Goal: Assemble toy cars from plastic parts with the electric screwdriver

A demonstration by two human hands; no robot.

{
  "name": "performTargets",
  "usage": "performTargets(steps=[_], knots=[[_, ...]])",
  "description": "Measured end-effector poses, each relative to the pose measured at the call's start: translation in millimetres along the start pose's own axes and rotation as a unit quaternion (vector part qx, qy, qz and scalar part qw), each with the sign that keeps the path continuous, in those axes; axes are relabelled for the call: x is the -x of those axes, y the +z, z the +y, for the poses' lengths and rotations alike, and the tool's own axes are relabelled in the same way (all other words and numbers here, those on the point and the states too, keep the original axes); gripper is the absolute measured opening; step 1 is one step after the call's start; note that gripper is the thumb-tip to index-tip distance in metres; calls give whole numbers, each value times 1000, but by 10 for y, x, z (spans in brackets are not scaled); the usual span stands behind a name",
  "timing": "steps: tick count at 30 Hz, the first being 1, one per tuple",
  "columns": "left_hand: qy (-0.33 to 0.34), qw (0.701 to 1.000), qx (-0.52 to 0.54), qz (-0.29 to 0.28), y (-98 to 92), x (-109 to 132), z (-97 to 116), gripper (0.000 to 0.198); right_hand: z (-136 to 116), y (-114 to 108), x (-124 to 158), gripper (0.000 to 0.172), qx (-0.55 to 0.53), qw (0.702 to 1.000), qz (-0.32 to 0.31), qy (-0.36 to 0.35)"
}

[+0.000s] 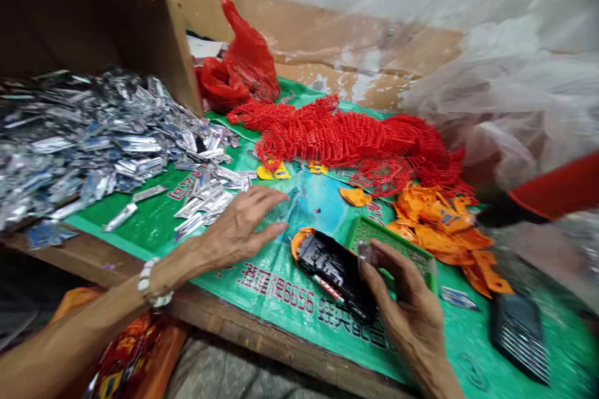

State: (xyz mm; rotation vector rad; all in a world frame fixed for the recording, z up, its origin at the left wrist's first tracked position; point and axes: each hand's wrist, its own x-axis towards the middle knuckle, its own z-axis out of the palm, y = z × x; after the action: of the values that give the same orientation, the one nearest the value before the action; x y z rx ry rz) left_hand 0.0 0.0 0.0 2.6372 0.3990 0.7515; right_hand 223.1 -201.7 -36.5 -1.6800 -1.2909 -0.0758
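My left hand [241, 221] is stretched over the table with thumb and fingers apart, holding nothing. Beneath and beyond it lie several flat silvery pieces [206, 196]. My right hand [409, 302] pinches a small clear plastic piece [367, 254] between thumb and fingertips. Between the two hands rests a black toy vehicle body [327, 265] with an orange end and a red-and-white striped side; its right end lies beside my right thumb. Behind my right fingers stands a shallow green tray [358, 230] of tiny parts, partly hidden by the hand.
A large heap of silvery pieces [93, 143] spills from a box [180, 56] at left. Red plastic frames [346, 137] and orange shells [440, 224] lie at the back and right. A red bag [248, 62] stands behind; a dark calculator-like object [519, 330] is at right.
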Motion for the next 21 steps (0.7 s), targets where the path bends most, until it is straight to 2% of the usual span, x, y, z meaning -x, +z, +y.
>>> performTargets(steps=[4,6,8,11,13,16,19,21], knots=[[98,990,28,-97,406,-230,252,58,-90,-46,-33,32,-51,998,11,38],[123,981,34,-143,513,-259,323,56,-129,-64,-50,32,-96,993,24,68],[122,978,40,-164,559,-241,367,47,-165,-83,-68,29,-139,985,39,96],[95,986,44,-130,559,-196,439,25,-199,-118,-96,29,-180,972,81,130],[107,991,13,-82,541,-188,500,10,-202,-143,-104,29,-192,965,116,139],[190,978,-82,6,520,-200,569,23,-189,-172,-79,28,-171,967,140,127],[259,954,-138,57,502,-199,588,27,-194,-183,-21,32,-72,988,128,53],[277,949,-143,51,483,-185,589,25,-223,-187,11,40,10,993,108,-36]])
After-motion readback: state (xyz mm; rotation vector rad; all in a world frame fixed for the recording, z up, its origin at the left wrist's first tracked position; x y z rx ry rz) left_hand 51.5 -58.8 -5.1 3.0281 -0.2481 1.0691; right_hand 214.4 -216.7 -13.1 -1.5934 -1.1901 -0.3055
